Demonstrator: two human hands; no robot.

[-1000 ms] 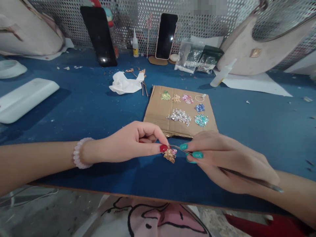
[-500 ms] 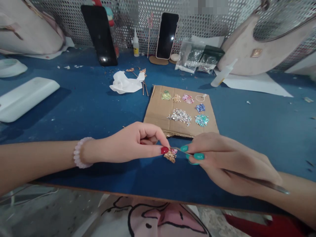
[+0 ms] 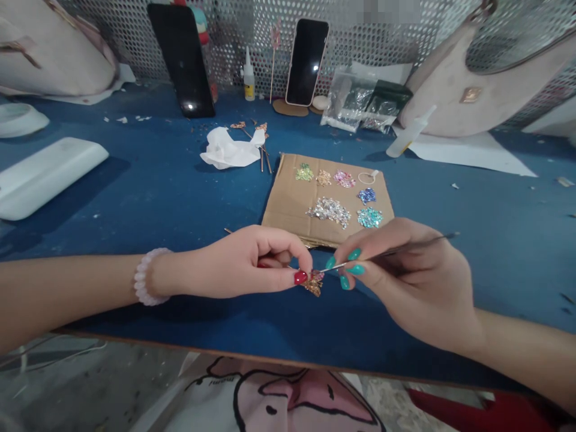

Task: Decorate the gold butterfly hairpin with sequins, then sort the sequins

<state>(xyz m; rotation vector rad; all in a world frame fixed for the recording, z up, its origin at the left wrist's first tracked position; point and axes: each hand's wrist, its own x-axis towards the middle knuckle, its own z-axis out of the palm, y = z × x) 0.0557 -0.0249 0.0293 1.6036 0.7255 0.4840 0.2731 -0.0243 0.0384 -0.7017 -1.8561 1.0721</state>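
Note:
Between the thumb and fingertips of my left hand (image 3: 270, 261), a small gold ornament (image 3: 314, 285) is pinched, with pink stones at its upper side. Part of the ornament is hidden behind the red-nailed thumb. My right hand (image 3: 405, 282) is closed around a slim metal tool (image 3: 396, 248), held like a pen. Its thin tip meets the pink part of the ornament, and its rear end points up to the right. Just behind both hands lies a cardboard sheet (image 3: 288, 210) carrying silver stones (image 3: 330, 211), turquoise stones (image 3: 369, 217), pink stones (image 3: 344, 178) and other small heaps.
Crumpled white tissue (image 3: 229, 149) and gold-headed sticks (image 3: 265, 157) lie behind the cardboard. Farther back stand two phones, a glue bottle (image 3: 249, 81) and plastic bags (image 3: 344, 102). Another bottle (image 3: 409, 133) leans by the right handbag (image 3: 477, 96). A white case (image 3: 49, 177) lies left.
My right hand has turned, so the tool's rear end swung from low right to upper right. Its tip stays at the ornament. My left hand keeps its pinch almost unmoved.

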